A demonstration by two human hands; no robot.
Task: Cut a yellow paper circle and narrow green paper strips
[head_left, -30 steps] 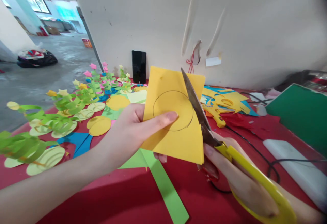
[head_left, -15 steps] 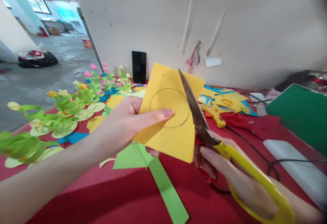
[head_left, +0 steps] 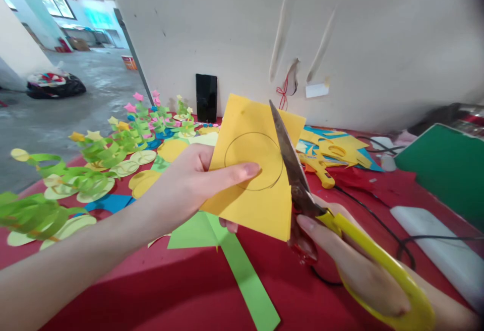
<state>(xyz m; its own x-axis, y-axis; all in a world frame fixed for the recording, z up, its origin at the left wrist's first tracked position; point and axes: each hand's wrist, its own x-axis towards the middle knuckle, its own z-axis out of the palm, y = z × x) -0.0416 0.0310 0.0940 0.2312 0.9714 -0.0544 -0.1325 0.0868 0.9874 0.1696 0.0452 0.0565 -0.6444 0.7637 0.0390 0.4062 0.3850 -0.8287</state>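
My left hand [head_left: 196,175] is closed on a small stack of yellow paper [head_left: 242,210], its thumb flat on top and its fingers underneath. A circle is drawn in dark line on the top sheet. My right hand [head_left: 351,255] grips a pair of scissors [head_left: 297,182] with yellow handles and dark, worn blades. One blade lies over the paper's right side, close to the circle's right edge, and the paper is slit there. The other blade is hidden behind the sheets. Beneath the stack, green paper pieces [head_left: 245,275] rest on the red tabletop [head_left: 151,290].
Green spiral paper flowers [head_left: 91,149] crowd the left. A black phone [head_left: 206,98] leans on the pale panel at the back. To the right are a yellow glue gun [head_left: 321,172] with a black cable, yellow scraps [head_left: 340,147], a white block [head_left: 427,243] and a green board [head_left: 446,170].
The yellow paper, both hands and the scissors have shifted very slightly to the right. The scissors stay in about the same place on the paper.
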